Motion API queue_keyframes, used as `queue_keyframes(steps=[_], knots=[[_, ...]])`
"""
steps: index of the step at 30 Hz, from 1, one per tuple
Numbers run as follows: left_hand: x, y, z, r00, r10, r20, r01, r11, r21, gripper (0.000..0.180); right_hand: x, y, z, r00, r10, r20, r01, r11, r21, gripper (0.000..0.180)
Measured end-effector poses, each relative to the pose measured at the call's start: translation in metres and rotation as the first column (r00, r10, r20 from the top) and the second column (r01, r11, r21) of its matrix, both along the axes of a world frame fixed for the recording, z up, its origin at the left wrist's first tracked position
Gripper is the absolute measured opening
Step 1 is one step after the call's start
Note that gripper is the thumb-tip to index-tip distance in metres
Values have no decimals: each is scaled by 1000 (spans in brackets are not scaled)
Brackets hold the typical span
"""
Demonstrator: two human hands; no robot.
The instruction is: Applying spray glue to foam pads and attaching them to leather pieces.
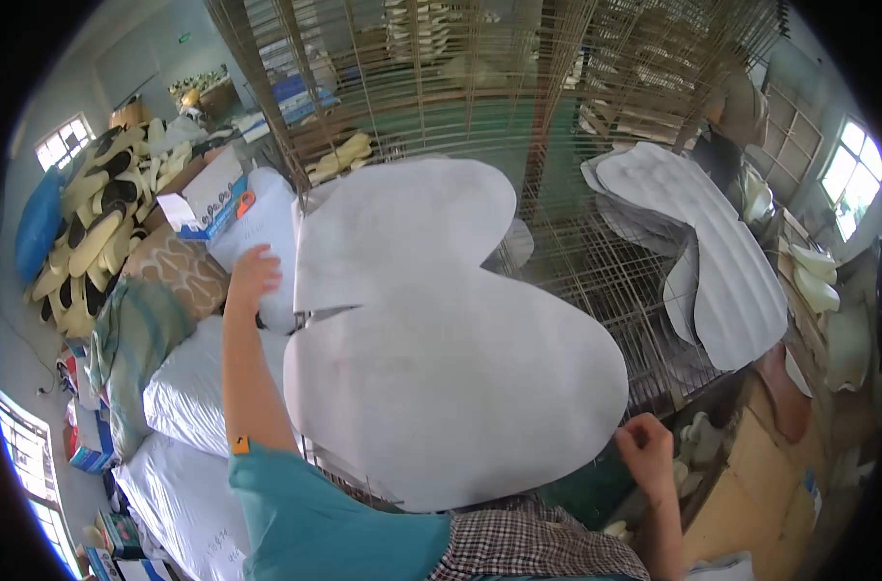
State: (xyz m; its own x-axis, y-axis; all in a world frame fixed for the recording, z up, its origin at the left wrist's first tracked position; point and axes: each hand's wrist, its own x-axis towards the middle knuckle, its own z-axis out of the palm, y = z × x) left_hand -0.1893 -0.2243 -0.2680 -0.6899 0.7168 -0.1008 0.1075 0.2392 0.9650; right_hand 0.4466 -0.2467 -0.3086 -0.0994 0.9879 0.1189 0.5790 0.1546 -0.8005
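Large white sheets [450,378] with rounded, lobed outlines lie on a wire rack in front of me. My left hand [255,276] reaches past their left edge, over a pale bag [266,228]; its fingers are slightly blurred but look stretched out, holding nothing visible. Just beyond them an orange-handled tool [245,203] rests on the bag. My right hand [647,447] is by the lower right edge of the white sheets, thumb and fingers curled together in a pinch. Whether anything thin is between those fingertips does not show.
Padded white sheets [717,247] are stacked on the rack's right side. Upright wire grids [441,87] rise at the back. To the left are an open carton [203,198], stuffed white sacks [194,387] and a heap of insole-shaped pieces [97,228]. Tan board [751,474] is at lower right.
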Motion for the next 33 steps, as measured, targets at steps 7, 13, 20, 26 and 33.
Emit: queue_keyframes(steps=[7, 13, 20, 26, 33], knots=[[-11, 118, 153, 998, 15, 67, -57, 739, 671, 72, 58, 8, 19, 962, -229, -150, 229, 973, -17, 6], [-16, 165, 208, 993, -56, 107, -47, 642, 765, 83, 98, -1, 5, 916, -352, -193, 365, 930, 38, 6], [-39, 216, 198, 962, -258, 88, 84, 587, 805, 64, 177, -15, -48, 836, -549, 7, 530, 811, 246, 10], [-85, 199, 187, 994, 54, 100, -110, 666, 737, 62, 139, -2, 13, 805, -584, 105, 549, 800, 241, 10], [-38, 121, 174, 995, -85, 50, 26, 712, 702, 62, 113, 25, -11, 920, -391, 23, 387, 917, 97, 11]])
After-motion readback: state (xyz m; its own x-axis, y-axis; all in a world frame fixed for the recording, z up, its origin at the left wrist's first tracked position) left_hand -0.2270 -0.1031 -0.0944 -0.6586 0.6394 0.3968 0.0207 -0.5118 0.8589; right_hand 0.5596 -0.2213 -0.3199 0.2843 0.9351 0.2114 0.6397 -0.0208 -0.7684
